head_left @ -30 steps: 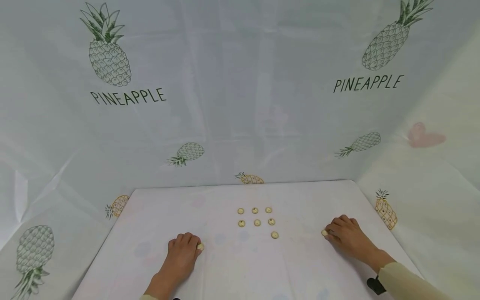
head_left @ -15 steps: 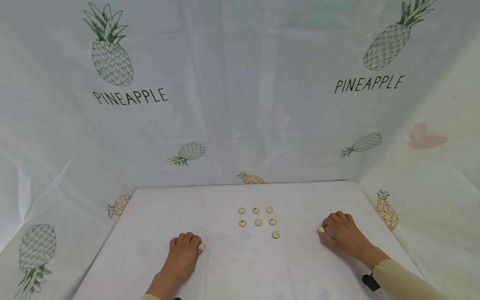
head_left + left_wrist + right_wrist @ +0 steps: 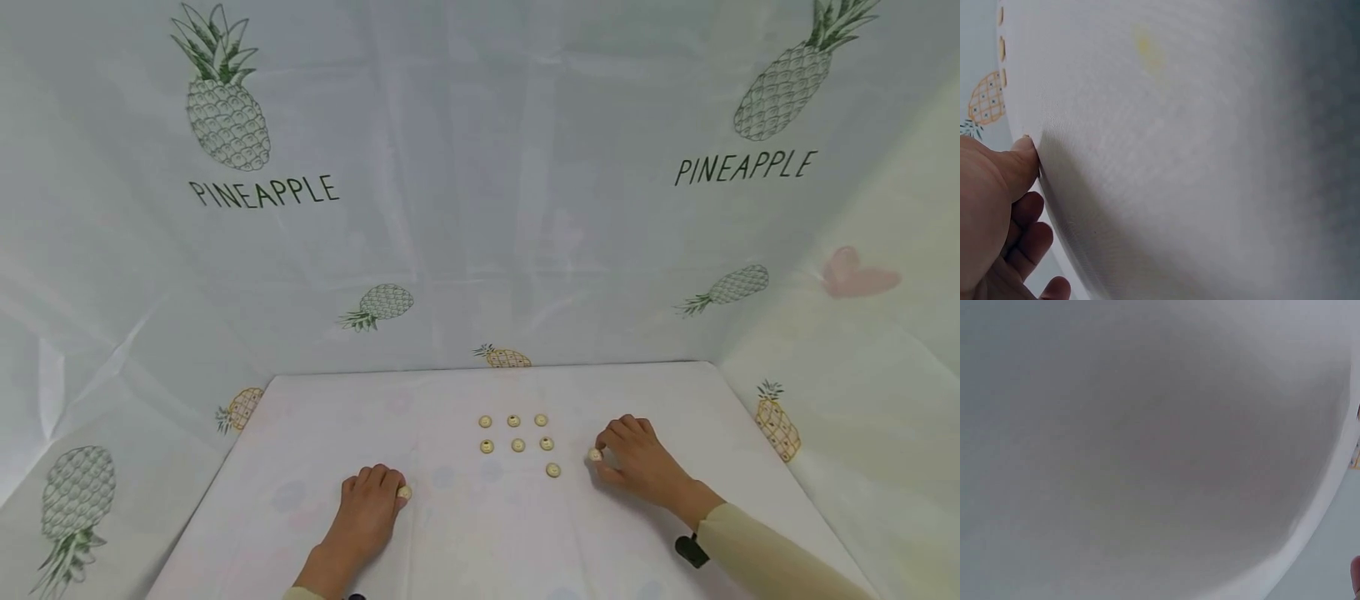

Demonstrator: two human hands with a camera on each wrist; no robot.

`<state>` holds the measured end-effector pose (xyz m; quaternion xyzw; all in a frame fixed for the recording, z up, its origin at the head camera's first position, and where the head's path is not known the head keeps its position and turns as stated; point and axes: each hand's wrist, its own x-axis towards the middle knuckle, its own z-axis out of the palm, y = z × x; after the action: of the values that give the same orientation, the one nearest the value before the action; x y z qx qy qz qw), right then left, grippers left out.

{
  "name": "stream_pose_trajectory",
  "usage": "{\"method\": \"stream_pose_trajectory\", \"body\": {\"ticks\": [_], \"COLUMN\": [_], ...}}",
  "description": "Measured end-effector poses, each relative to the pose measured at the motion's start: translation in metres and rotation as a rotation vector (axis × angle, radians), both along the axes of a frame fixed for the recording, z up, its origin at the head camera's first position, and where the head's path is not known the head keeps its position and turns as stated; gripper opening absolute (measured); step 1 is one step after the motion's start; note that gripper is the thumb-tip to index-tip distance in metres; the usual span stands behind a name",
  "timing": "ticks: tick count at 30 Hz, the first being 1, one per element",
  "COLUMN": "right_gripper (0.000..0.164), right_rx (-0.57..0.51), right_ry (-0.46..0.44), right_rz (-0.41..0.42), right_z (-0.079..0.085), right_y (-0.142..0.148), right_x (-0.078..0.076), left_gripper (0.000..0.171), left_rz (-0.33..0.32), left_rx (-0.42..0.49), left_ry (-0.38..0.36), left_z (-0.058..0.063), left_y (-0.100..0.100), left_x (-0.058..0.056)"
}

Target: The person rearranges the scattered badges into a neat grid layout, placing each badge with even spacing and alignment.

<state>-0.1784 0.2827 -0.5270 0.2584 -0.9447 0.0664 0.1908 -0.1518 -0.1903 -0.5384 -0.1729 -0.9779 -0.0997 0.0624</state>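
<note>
Small round cream discs with dark marks, button-like, lie on the white table in the head view. Three form a far row, with the middle disc (image 3: 513, 421) in it; three more form a second row below, including a disc (image 3: 518, 445). One disc (image 3: 552, 470) lies nearer, under the right end. My left hand (image 3: 367, 508) pinches another disc (image 3: 404, 492) left of the rows, low at the table. My right hand (image 3: 637, 462) pinches a disc (image 3: 595, 455) between thumb and fingers, just right of the rows. The left wrist view shows the thumb (image 3: 1019, 165), the disc hidden.
A white sheet printed with pineapples (image 3: 227, 125) hangs behind and at both sides of the white table (image 3: 465, 542). The table's back edge runs just beyond the discs. A dark wrist strap piece (image 3: 691, 551) shows under the right sleeve (image 3: 765, 558).
My right hand has moved left with its disc, from the right part of the table to close beside the rows. My left hand and the lying discs have stayed in place.
</note>
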Motion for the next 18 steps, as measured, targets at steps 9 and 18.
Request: {"method": "stream_pose_trajectory", "body": {"ticks": [9, 18], "right_gripper": [0.017, 0.014], "right_rx": [0.05, 0.03], "right_ry": [-0.032, 0.037], "right_rz": [0.055, 0.144], "right_z": [-0.005, -0.009], "right_y": [-0.042, -0.07], "right_x": [-0.005, -0.01], "left_gripper": [0.019, 0.021], "left_rz": [0.005, 0.009], "left_rx": [0.014, 0.033], "left_ry": [-0.023, -0.047], "left_z": [0.001, 0.002], "left_y": [0.0, -0.001], "left_x": [-0.001, 0.0]}}
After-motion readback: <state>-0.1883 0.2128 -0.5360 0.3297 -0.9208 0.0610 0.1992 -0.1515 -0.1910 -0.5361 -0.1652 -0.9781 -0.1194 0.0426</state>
